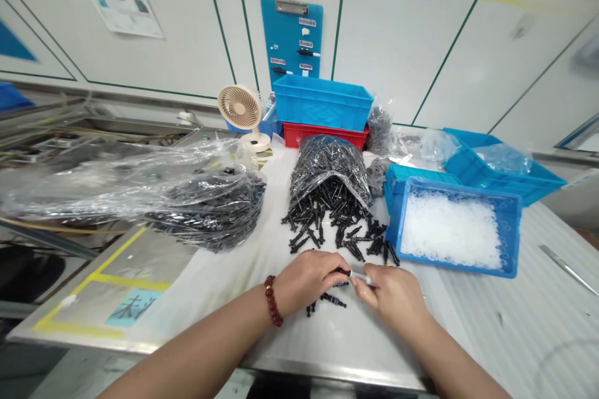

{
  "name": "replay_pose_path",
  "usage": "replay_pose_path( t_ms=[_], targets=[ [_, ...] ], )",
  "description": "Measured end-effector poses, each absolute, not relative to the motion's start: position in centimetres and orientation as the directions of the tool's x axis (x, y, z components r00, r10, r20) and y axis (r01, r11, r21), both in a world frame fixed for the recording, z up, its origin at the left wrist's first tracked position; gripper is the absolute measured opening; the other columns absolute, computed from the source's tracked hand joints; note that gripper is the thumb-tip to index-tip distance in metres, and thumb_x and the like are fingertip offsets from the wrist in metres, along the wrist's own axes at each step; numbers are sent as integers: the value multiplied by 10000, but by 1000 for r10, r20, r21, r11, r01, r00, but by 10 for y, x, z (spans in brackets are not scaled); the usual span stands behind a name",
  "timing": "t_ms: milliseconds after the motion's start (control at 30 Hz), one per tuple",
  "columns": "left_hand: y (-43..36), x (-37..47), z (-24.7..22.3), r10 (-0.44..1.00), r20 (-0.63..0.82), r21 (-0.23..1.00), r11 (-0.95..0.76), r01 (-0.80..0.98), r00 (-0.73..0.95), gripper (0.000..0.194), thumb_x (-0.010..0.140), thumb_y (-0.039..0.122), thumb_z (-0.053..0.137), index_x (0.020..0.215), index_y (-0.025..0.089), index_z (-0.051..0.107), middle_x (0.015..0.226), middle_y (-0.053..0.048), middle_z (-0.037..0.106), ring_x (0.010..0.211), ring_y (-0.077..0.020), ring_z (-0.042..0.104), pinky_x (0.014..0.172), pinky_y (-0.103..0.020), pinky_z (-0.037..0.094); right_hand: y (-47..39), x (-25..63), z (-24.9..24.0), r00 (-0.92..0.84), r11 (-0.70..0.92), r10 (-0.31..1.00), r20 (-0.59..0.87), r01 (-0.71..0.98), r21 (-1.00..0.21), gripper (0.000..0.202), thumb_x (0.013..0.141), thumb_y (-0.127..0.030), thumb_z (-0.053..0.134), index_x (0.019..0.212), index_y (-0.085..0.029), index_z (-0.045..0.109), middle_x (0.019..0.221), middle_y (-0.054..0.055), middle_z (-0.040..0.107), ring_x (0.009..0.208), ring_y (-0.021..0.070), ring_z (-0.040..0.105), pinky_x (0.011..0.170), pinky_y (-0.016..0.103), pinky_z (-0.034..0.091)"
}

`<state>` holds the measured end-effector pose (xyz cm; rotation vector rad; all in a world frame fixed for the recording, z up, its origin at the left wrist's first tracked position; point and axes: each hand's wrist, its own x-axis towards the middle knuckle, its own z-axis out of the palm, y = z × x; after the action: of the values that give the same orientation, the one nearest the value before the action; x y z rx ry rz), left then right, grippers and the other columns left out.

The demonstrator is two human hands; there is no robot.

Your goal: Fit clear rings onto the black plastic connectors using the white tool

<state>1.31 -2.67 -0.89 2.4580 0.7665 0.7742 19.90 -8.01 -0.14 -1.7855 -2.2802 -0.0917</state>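
At the lower left of the frame, a blue label lies inside yellow tape on the table. Above it, at the middle left, a clear plastic bag bulges with dark pieces. A cream fan stands at upper centre-left, and a blue clipboard hangs on the wall at top centre. Below centre, the left hand pinches a small black part between its fingertips. An open bag spills loose black parts above the hands, and a few more black parts lie just below the left hand. The right hand, right of lower centre, pinches a pale rod with thumb and fingers, its end meeting the black part. At the middle right, a tilted blue tray holds white pieces. A metal tool lies near the right edge.
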Motion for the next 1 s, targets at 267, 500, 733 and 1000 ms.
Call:
replay_pose_path(
  t_ms=[267, 500, 733, 1000],
  targets=[
    [-22, 8, 0, 620, 354, 632, -711, 310, 700, 160, 867, 201, 511, 972, 188, 630, 832, -11, 683, 773, -125, 621, 733, -200, 462, -79, 201, 2, -274, 303, 950, 148, 922, -242, 158, 806, -201, 410, 772, -200, 564, 662, 11, 623, 593, 145, 559, 530, 230, 284],
    [-19, 6, 4, 660, 345, 673, -669, 315, 667, 160, 867, 195, 495, 906, 177, 650, 798, -22, 664, 737, -123, 599, 725, -207, 464, -76, 203, 3, -343, 363, 931, 121, 859, -360, 187, 811, -136, 360, 779, -198, 533, 693, 15, 590, 632, 150, 537, 582, 232, 344],
    [-19, 6, 5, 671, 334, 683, -656, 321, 662, 151, 859, 192, 499, 890, 177, 646, 780, -17, 661, 728, -124, 596, 721, -212, 462, -76, 204, 4, -334, 363, 932, 140, 856, -368, 192, 828, -167, 366, 725, -202, 524, 653, 5, 570, 597, 138, 515, 563, 222, 324],
    [-21, 5, 6, 665, 325, 691, -652, 312, 672, 156, 873, 210, 480, 888, 178, 632, 774, -14, 660, 711, -120, 596, 699, -208, 454, -75, 205, 0, -304, 335, 941, 146, 890, -308, 207, 831, -227, 392, 669, -207, 519, 581, -16, 553, 533, 122, 508, 513, 215, 274]
  ],
)
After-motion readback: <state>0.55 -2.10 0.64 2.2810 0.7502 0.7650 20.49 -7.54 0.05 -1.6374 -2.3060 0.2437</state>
